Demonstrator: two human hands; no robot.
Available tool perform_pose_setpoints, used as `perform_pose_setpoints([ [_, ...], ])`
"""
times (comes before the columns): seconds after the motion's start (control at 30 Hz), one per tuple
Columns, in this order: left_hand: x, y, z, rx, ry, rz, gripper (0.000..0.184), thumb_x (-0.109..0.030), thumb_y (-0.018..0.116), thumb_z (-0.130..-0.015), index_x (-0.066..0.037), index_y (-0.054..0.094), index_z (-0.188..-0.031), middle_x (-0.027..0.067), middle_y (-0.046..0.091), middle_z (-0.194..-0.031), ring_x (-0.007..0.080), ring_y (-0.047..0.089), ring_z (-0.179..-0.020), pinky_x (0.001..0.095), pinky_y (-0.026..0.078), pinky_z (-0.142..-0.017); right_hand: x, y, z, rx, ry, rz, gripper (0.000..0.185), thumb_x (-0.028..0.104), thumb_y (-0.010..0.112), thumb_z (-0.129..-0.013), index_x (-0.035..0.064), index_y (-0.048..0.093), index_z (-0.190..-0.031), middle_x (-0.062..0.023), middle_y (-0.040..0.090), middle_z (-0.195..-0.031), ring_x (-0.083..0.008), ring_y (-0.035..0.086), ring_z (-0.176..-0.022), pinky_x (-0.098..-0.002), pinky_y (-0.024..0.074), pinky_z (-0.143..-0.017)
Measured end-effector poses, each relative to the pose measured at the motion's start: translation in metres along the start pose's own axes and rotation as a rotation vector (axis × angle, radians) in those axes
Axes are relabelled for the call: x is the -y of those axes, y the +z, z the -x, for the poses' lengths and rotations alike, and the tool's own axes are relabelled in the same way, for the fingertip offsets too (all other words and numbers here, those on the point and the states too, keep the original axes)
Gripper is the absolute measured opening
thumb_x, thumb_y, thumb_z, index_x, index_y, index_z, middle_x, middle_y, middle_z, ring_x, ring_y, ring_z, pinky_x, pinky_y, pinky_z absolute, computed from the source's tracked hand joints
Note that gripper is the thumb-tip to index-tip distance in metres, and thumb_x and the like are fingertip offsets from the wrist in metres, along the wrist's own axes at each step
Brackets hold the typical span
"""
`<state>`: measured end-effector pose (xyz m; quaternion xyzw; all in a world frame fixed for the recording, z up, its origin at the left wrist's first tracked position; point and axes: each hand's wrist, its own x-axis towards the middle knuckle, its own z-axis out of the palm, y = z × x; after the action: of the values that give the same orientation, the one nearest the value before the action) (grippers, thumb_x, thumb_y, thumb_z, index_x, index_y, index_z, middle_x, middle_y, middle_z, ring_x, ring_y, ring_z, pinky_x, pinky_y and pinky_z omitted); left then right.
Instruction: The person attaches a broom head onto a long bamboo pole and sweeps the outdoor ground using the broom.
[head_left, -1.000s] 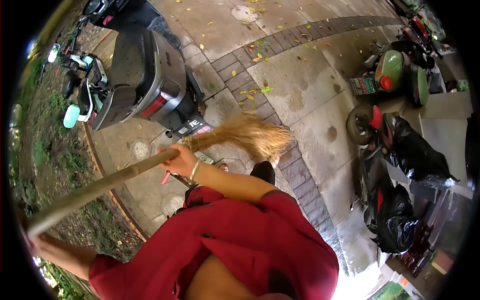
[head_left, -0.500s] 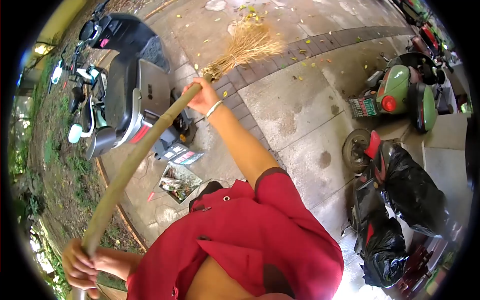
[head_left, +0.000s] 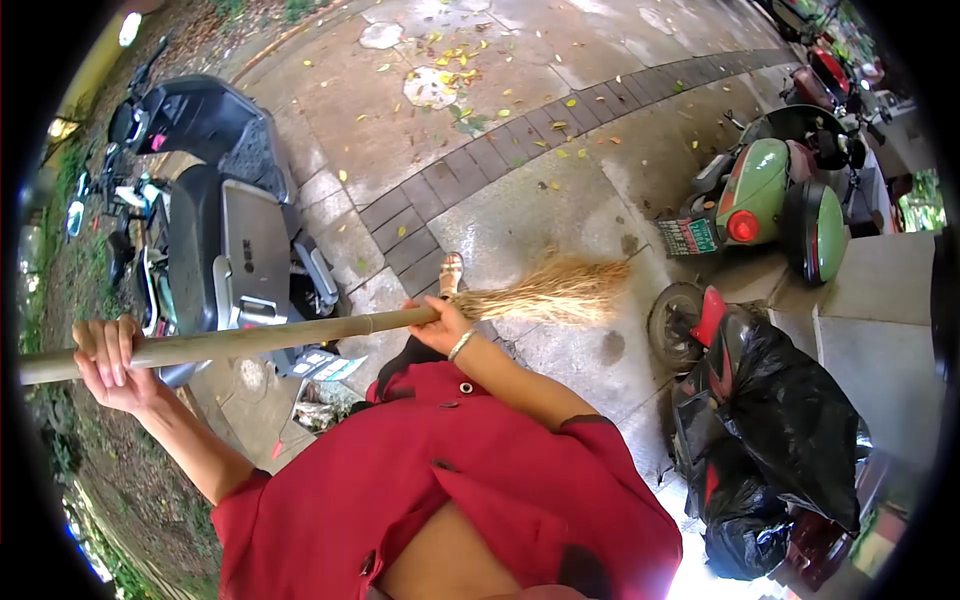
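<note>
A straw broom (head_left: 560, 292) with a long bamboo handle lies almost level across my view, its bristles to the right over the paving. My left hand (head_left: 108, 365) is closed around the handle near its far left end. My right hand (head_left: 440, 325) grips the handle just behind the bristles. Below the handle, partly hidden by my red shirt, a dustpan-like container (head_left: 300, 405) holds debris. My sandalled foot (head_left: 452, 272) shows just beyond my right hand. Whether the bristles touch the ground I cannot tell.
A grey-black scooter (head_left: 245, 250) stands close on the left. At the right are a green scooter (head_left: 765, 195) and a vehicle draped with black plastic bags (head_left: 790, 400). Yellow leaves (head_left: 450, 80) lie scattered on the concrete beyond a brick strip (head_left: 450, 182).
The broom has swung from pointing away from me to pointing right. My left hand has risen at the left, and my right hand has come nearer my body. A foot now shows.
</note>
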<state>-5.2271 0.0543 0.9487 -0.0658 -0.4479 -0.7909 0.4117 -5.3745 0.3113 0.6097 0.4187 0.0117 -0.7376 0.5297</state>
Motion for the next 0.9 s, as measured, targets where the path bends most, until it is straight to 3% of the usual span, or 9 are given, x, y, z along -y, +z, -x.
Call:
perform_pose_setpoints([
  [0.2,0.042,-0.017,-0.068,0.197,0.029,0.037,0.018,-0.008,0.053,-0.075,-0.01,0.039,-0.065,-0.008,0.042,-0.04,-0.0011,0.037,-0.03,0.0093,0.031,-0.039,0.071,0.096,-0.101,-0.033,0.044,0.046,0.016,0.007,0.047,-0.077,-0.0027,0.043,-0.09,-0.0128,0.049,-0.085,-0.0246,0.049,-0.082,-0.042,0.0394,-0.083],
  [0.27,0.051,-0.017,-0.081,0.281,0.135,-0.103,0.018,-0.008,0.056,-0.073,-0.012,0.042,-0.063,-0.0064,0.046,-0.039,-0.0009,0.045,-0.033,0.0098,0.039,-0.04,0.099,0.146,-0.141,0.066,0.024,0.194,0.013,0.006,0.049,-0.075,-0.0008,0.043,-0.084,-0.0123,0.05,-0.08,-0.0244,0.049,-0.079,-0.0425,0.0405,-0.08],
  [0.3,0.068,-0.006,-0.091,0.34,0.194,-0.157,0.022,-0.011,0.057,-0.073,-0.015,0.041,-0.06,-0.0089,0.046,-0.042,-0.0015,0.045,-0.034,0.0088,0.035,-0.04,0.108,0.185,-0.151,0.024,0.01,0.185,0.009,0.007,0.049,-0.074,0.0004,0.045,-0.078,-0.0113,0.049,-0.074,-0.0238,0.049,-0.076,-0.0415,0.0409,-0.079],
  [0.37,0.098,-0.011,-0.131,0.844,0.079,-0.124,0.019,-0.019,0.067,-0.068,-0.011,0.05,-0.067,-0.0048,0.054,-0.056,0.0051,0.057,-0.055,0.0159,0.043,-0.052,0.147,0.242,-0.186,0.184,-0.017,0.286,0.007,0.006,0.051,-0.071,0.0025,0.045,-0.069,-0.0091,0.048,-0.064,-0.0224,0.049,-0.065,-0.0385,0.0434,-0.072],
  [0.43,0.131,0.003,-0.157,0.982,0.042,-0.264,0.025,-0.027,0.072,-0.062,-0.01,0.054,-0.065,-0.0059,0.051,-0.056,0.0041,0.05,-0.049,0.017,0.04,-0.052,0.193,0.289,-0.215,0.232,-0.124,0.321,0.008,0.008,0.052,-0.072,0.0035,0.046,-0.068,-0.0095,0.049,-0.064,-0.0217,0.05,-0.066,-0.0358,0.0444,-0.068],
  [0.57,0.138,-0.021,-0.205,0.877,0.248,-0.092,0.026,-0.032,0.072,-0.06,-0.014,0.054,-0.06,-0.0077,0.047,-0.05,0.0029,0.045,-0.043,0.0155,0.035,-0.05,0.203,0.373,-0.192,0.291,-0.235,0.387,0.011,0.01,0.051,-0.074,0.0041,0.045,-0.067,-0.0093,0.049,-0.064,-0.0213,0.051,-0.068,-0.034,0.0448,-0.066],
  [0.7,0.09,-0.072,-0.237,0.222,0.307,-0.012,0.022,-0.021,0.069,-0.06,-0.016,0.049,-0.053,-0.0089,0.046,-0.041,0.002,0.046,-0.037,0.0153,0.035,-0.051,0.18,0.386,-0.173,0.334,-0.271,0.323,0.012,0.013,0.051,-0.076,0.0033,0.045,-0.073,-0.0098,0.049,-0.071,-0.0215,0.051,-0.07,-0.0363,0.0447,-0.069],
  [0.77,0.097,-0.098,-0.26,0.148,0.235,0.063,0.021,-0.018,0.064,-0.064,-0.014,0.046,-0.053,-0.0067,0.046,-0.04,0.0027,0.045,-0.037,0.0163,0.035,-0.051,0.174,0.375,-0.153,0.284,-0.279,0.158,0.015,0.008,0.054,-0.074,0.0031,0.041,-0.08,-0.0106,0.048,-0.074,-0.0235,0.05,-0.069,-0.038,0.0454,-0.068],
  [0.9,0.188,-0.087,-0.296,-0.003,0.017,0.124,0.025,-0.01,0.057,-0.071,-0.013,0.039,-0.054,-0.0064,0.038,-0.04,0.004,0.037,-0.037,0.0187,0.034,-0.053,0.22,0.327,-0.113,0.158,-0.317,0.108,0.022,0.017,0.049,-0.079,-0.0028,0.043,-0.087,-0.0147,0.05,-0.088,-0.0273,0.049,-0.083,-0.0433,0.0396,-0.081],
])
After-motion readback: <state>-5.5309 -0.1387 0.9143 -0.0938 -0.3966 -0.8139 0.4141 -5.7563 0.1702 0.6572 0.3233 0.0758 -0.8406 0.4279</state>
